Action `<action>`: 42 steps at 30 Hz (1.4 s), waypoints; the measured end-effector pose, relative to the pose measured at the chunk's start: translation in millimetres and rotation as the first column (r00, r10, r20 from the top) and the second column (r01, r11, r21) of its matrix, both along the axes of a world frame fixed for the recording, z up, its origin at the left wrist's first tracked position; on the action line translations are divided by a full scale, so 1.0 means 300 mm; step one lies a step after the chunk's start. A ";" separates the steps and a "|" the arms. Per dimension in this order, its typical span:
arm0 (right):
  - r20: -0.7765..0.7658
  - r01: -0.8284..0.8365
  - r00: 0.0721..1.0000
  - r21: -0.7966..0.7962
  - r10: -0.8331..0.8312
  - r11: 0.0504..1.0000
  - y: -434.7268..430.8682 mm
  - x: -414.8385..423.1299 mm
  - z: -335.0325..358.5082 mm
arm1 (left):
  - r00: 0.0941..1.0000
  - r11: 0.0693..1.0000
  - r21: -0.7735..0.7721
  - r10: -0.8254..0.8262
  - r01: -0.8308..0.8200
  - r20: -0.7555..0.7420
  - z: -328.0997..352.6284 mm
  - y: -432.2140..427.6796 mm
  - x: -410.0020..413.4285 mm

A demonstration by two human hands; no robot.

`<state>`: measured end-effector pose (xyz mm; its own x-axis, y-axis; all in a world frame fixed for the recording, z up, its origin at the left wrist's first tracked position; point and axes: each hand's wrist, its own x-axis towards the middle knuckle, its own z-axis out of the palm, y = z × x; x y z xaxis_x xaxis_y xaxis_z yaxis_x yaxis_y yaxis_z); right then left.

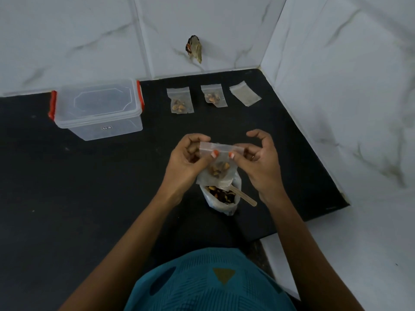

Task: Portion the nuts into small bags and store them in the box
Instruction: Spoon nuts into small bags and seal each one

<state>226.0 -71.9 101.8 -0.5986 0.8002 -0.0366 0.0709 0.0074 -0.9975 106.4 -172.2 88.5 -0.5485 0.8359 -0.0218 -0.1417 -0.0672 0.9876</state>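
Note:
A small clear zip bag (219,167) with a few nuts inside hangs above the counter. My left hand (189,161) and my right hand (258,162) pinch its top strip, one at each end. Right below it stands a larger open bag of nuts (221,197) with a wooden stick (243,196) leaning in it. Two filled small bags (180,101) (213,95) and one empty small bag (245,93) lie in a row at the back. The clear plastic box (98,108), with red clips and its lid on, sits at the back left.
The black counter (67,187) ends at white marble tile walls behind and on the right, and its right edge steps down to a pale surface (370,232). A dark scrap (194,49) hangs on the back wall.

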 end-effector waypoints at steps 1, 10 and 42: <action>0.001 0.000 1.000 0.000 0.000 1.000 -0.001 -0.001 0.001 | 1.000 1.000 -0.021 -0.019 0.018 -0.008 0.002 0.001 0.002; -0.070 -0.019 0.997 -0.024 0.017 1.000 -0.014 -0.005 0.014 | 0.999 0.998 -0.061 0.003 -0.001 0.032 0.016 0.010 0.004; -0.010 -0.040 0.999 -0.001 0.040 0.999 -0.022 -0.008 -0.014 | 0.999 0.999 -0.022 0.040 -0.039 0.029 -0.008 -0.010 -0.001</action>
<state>223.7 -78.4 97.6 -0.6308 0.7753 -0.0309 0.0603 0.0093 -0.9981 106.1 -175.3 86.0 -0.5797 0.8129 -0.0564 -0.1688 -0.0521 0.9843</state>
